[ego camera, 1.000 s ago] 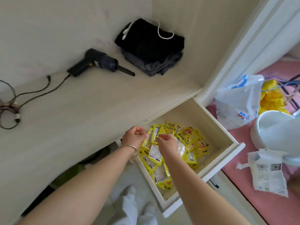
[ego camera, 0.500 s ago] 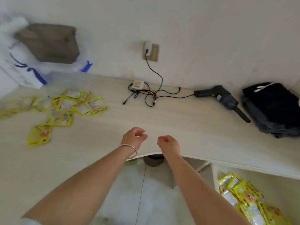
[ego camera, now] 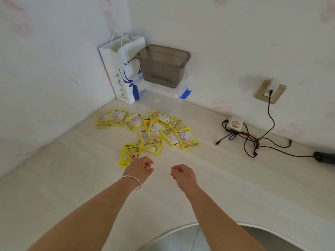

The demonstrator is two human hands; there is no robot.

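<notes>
near the packets (ego camera: pixel 151 131), hands (ego camera: pixel 140 166) (ego camera: pixel 183 173) loosely curled

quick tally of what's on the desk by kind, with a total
flat yellow packets: about 12, overlapping
white paper bag: 1
grey plastic tub: 1
clear plastic box under it: 1
white charger block: 1
black cable tangle: 1
black tool, cut off at right: 1
total: about 18

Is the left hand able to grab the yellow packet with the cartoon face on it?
Probably yes. The left hand hovers right beside that yellow packet, which lies flat on the desk with nothing between them.
</notes>
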